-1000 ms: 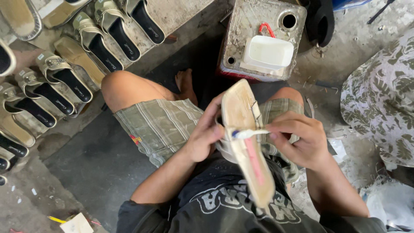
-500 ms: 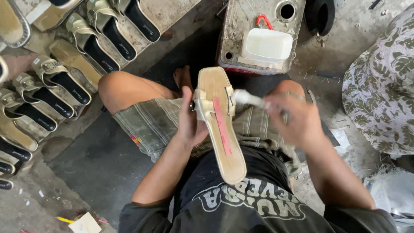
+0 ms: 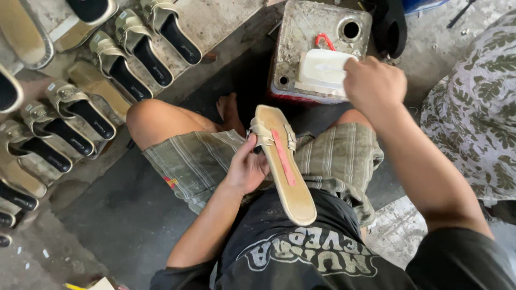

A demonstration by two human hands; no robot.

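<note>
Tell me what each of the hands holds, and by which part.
Left hand grips the gold flat sandal sole by its side edge near the strap. Right hand reaches the white plastic tub; any grasp is hidden.

Metal can: a square, grimy grey tin with a red band at its base, standing on the floor ahead of the knees; a round open spout sits in its far right corner.
White tub: a small rectangular plastic container resting on top of the can, with the right hand over its right edge.
Insole labels: small pale printed marks on the black insoles of the sandals lined up at left.
Screens and signs: none in view.
</note>
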